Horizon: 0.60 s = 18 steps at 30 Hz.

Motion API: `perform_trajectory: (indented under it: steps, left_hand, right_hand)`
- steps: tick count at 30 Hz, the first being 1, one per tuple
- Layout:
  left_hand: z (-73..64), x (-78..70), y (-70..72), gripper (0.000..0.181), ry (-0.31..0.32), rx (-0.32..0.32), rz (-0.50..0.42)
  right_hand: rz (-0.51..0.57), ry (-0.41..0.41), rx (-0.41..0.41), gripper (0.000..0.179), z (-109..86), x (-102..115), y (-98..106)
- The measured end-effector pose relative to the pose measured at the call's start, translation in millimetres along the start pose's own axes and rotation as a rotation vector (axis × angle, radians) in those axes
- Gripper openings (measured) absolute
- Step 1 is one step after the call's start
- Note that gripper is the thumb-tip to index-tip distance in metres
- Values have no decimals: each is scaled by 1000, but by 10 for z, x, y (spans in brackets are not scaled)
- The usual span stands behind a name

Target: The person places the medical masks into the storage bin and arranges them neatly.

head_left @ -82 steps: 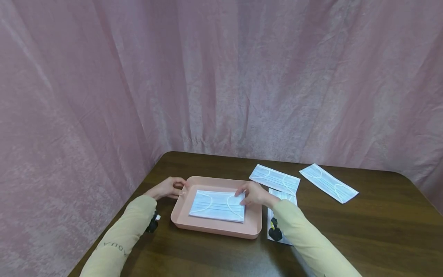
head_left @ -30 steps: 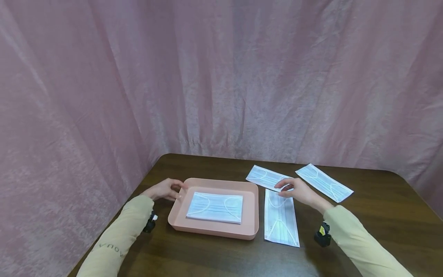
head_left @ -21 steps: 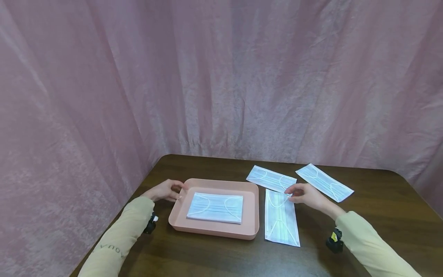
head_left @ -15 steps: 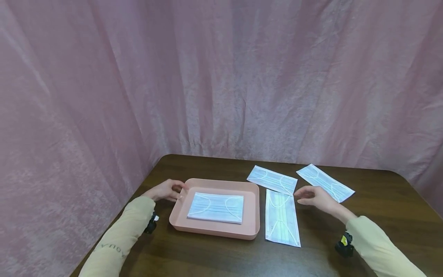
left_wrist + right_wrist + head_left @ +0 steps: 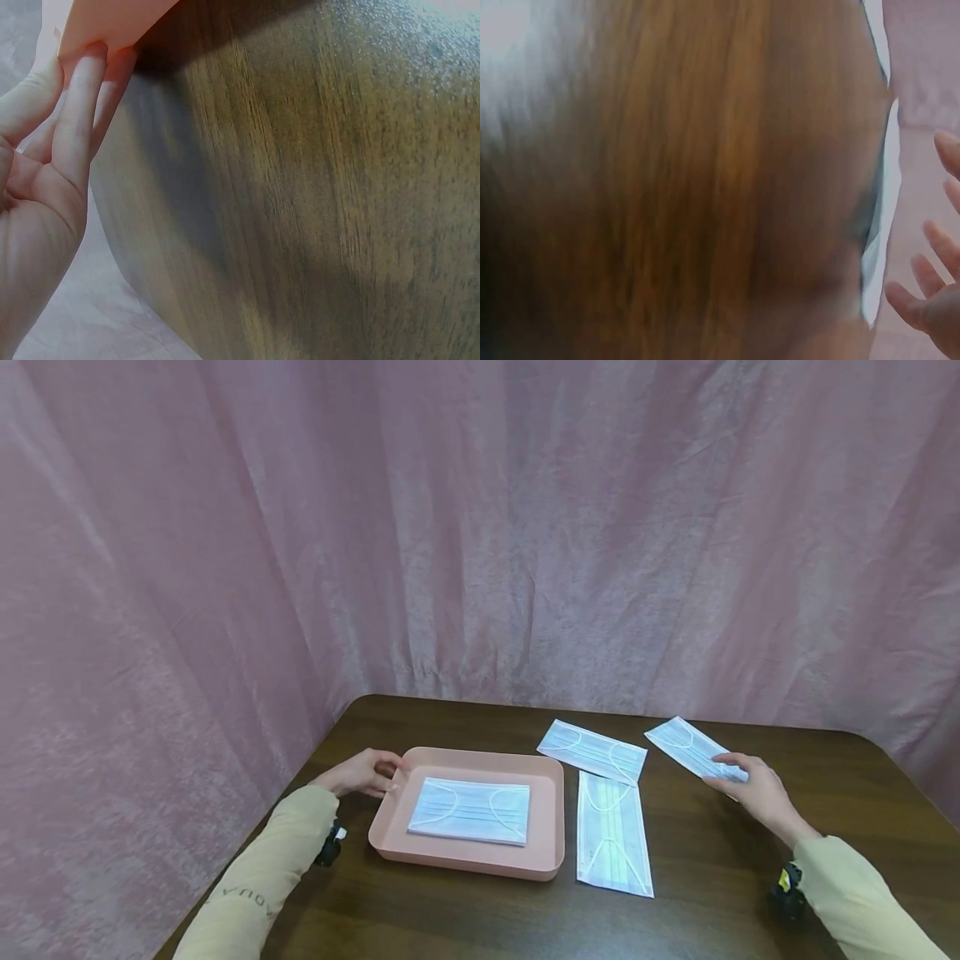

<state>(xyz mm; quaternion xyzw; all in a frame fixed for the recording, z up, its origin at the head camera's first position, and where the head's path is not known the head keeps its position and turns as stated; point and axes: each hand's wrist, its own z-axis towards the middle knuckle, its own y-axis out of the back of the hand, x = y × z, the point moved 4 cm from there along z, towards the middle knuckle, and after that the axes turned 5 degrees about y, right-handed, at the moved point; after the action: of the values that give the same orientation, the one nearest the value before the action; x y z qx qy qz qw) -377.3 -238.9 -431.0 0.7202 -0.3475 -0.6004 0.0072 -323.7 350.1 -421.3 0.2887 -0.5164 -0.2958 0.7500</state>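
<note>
At the left end of the pink tray [image 5: 467,862], my left hand [image 5: 365,773] pinches the rim between thumb and fingers. The left wrist view shows the fingertips [image 5: 94,56] against the outside of the tray wall. A pleated face mask stack [image 5: 471,810], pale blue with white ear loops, lies flat inside the tray. My right hand [image 5: 761,792] hovers over the near end of the far-right face mask [image 5: 684,746], covering its corner. The right wrist view shows its fingers [image 5: 937,247] spread apart, beside the mask's edge [image 5: 885,180].
Right of the tray, one face mask [image 5: 613,843] lies lengthwise on the brown wooden table [image 5: 480,914]. Another mask [image 5: 588,747] lies slanted behind it, its corner overlapping the first. A pink curtain [image 5: 480,543] hangs behind the table's back edge.
From above the tray, my right hand has moved right, past the two middle masks, to the far-right mask. My left hand has kept hold of the tray rim.
</note>
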Motion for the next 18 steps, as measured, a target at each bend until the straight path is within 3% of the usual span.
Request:
perform_trajectory:
  steps: [8, 18]
  left_hand:
    - [-21, -24, -12, 36, 12, -12, -4]
    - [-8, -42, -33, 35, 9, -8, 3]
  right_hand:
    - [-36, -53, -74, 54, -34, -271, 114]
    - [-68, -88, -12, 56, -23, -440, 177]
